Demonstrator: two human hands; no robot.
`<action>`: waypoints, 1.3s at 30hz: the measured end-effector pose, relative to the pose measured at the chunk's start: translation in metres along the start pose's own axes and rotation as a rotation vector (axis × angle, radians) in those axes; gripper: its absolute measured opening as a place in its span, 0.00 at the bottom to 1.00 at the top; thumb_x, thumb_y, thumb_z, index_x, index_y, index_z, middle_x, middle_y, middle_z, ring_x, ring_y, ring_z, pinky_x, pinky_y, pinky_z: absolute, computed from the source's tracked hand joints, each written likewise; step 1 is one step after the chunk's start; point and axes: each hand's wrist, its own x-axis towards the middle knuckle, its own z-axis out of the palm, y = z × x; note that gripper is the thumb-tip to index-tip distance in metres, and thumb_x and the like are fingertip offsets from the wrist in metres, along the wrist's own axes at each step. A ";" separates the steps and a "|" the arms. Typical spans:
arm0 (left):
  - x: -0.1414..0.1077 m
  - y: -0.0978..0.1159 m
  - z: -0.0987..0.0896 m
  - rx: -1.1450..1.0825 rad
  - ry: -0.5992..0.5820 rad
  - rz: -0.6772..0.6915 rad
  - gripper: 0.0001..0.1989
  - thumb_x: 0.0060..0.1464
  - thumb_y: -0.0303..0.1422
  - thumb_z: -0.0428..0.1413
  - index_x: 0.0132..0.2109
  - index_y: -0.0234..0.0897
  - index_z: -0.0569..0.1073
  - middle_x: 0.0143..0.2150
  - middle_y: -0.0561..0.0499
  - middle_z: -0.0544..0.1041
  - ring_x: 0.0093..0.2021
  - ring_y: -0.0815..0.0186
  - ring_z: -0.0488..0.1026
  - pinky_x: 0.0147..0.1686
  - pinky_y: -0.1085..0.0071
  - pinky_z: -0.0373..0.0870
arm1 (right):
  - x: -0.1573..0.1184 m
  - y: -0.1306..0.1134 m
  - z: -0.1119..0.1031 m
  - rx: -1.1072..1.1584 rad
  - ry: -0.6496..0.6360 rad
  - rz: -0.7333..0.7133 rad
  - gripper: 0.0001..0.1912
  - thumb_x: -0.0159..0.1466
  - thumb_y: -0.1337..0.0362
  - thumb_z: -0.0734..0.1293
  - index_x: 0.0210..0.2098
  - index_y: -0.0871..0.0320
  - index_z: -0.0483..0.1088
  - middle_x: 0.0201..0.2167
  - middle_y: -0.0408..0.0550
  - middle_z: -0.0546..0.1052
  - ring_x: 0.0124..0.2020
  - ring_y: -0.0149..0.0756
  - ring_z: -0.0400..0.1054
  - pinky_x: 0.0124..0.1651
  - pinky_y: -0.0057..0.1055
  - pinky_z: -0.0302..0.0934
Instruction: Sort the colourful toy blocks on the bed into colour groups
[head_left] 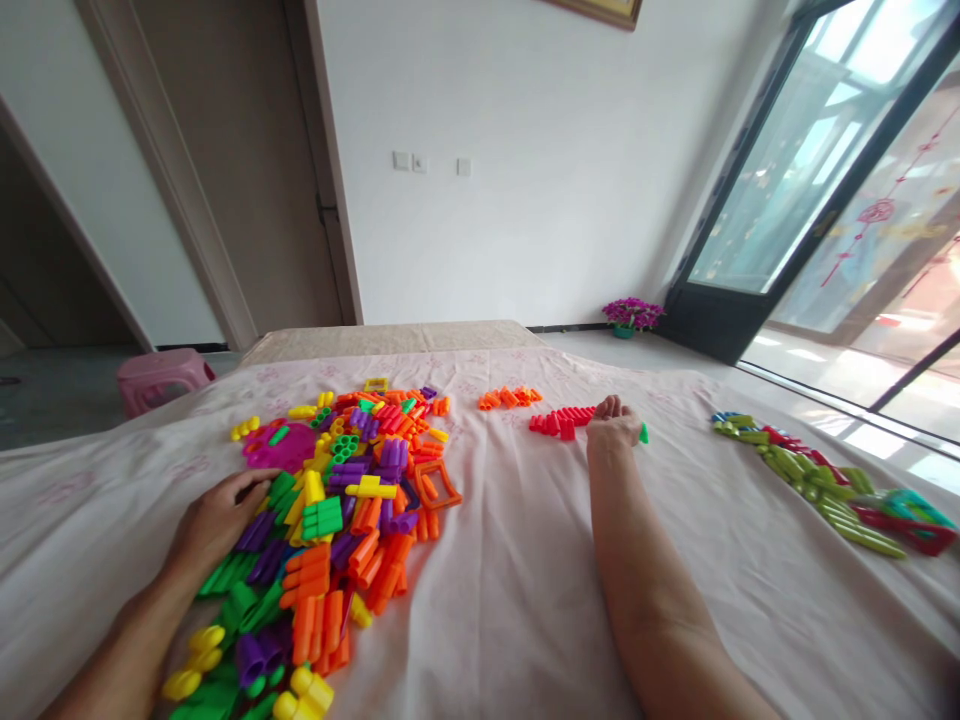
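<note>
My left hand (221, 515) rests at the left edge of a big heap of plastic building blocks, fingers apart and loosely bent. Its fingertips touch a green block (282, 488), and some of them are hidden. Farther out on the right, my right hand (615, 424) is closed, its fingers curled upward. A small green block (643, 433) pokes out beside that hand and seems to be in its grip; most of it is covered. Just left of the right hand lies a row of red blocks (562, 421). Orange blocks (510, 398) form a small group behind them.
A pale patterned cloth (510, 570) covers the table. Yellow-green, red and blue pieces (810, 475) lie at the far right. A magenta plate-like piece (289, 445) is behind the heap. Beyond are a pink stool (161, 375), potted flowers (632, 314) and a glass door (780, 170).
</note>
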 end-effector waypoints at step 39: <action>-0.002 0.002 0.001 -0.047 0.007 0.037 0.21 0.57 0.44 0.49 0.49 0.42 0.80 0.50 0.48 0.82 0.51 0.56 0.77 0.51 0.66 0.71 | -0.199 0.146 0.038 -1.286 -1.398 -0.938 0.23 0.62 0.69 0.67 0.57 0.54 0.67 0.50 0.53 0.71 0.50 0.41 0.67 0.52 0.35 0.63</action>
